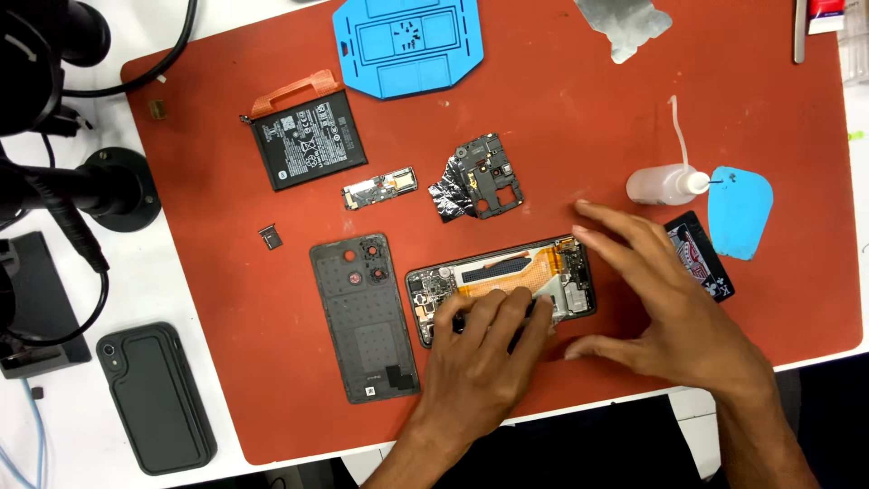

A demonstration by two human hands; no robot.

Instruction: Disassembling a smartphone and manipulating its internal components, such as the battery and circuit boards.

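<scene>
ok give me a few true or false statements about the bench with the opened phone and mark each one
1. Both hands rest on the opened phone. True: the left hand presses on its lower edge, and the right hand is at its right end.
2. The battery is still seated in the phone. False: it lies apart on the red mat, up to the left.
3. The dark back cover lies left of the opened phone. True.
4. The blue pad sits under the phone. False: it lies at the mat's far edge.
5. The right hand holds the white squeeze bottle. False: the bottle lies untouched beyond the fingers.
</scene>
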